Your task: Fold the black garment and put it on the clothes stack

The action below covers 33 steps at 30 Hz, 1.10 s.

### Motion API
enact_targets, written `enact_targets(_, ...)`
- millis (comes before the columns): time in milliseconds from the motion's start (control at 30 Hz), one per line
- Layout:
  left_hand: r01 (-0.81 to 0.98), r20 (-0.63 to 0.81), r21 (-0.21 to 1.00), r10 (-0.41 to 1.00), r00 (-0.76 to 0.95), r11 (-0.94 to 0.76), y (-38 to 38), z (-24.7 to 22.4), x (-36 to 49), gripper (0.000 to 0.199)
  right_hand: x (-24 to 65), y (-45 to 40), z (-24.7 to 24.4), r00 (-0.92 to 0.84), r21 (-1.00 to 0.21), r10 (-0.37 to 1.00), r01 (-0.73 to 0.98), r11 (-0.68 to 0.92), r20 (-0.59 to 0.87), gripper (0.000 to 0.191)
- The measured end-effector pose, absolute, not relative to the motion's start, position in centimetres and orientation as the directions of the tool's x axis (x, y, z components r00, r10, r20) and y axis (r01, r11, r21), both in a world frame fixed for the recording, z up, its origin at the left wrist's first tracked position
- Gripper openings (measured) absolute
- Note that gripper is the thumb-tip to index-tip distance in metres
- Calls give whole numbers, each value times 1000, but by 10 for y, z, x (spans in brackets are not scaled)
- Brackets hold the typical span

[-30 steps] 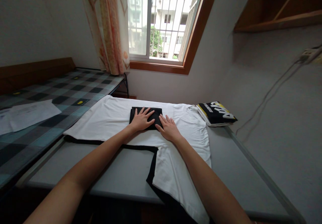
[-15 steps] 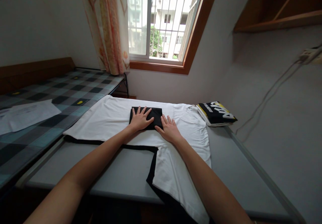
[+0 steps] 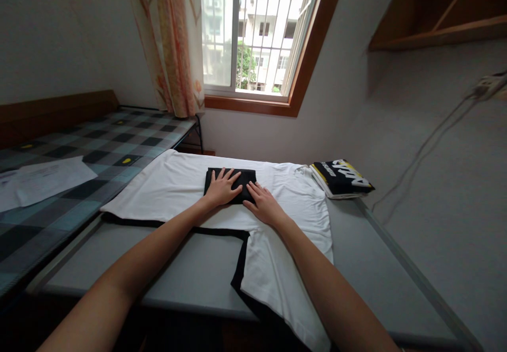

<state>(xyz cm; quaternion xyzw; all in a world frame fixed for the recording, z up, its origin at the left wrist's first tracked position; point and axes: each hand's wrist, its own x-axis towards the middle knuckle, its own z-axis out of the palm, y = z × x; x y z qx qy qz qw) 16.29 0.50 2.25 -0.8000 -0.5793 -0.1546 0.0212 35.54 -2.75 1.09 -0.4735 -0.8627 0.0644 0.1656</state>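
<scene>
Black cloth [image 3: 249,175], folded rectangular, has the left hand [image 3: 220,190] atop and right hand [image 3: 265,204] at its right edge, fingers flat, ungrasping; the white garment [image 3: 166,191] beneath lies unfolded.

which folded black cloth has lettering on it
The right one: the folded printed garment near the wall, with white lettering on top. The other black cloth, under the left hand, shows none.

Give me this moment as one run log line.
left hand: spread flat on black folded cloth | right hand: touching its right side | white garment: spread beneath cloth
</scene>
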Motion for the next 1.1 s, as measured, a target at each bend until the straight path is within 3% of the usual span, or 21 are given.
enact_targets(1100, 939, 294, 130, 917, 271, -319, 7, 19, 163, 57, 357, -24, 6, -471, -356, 835, 756, 549, 285, 63)
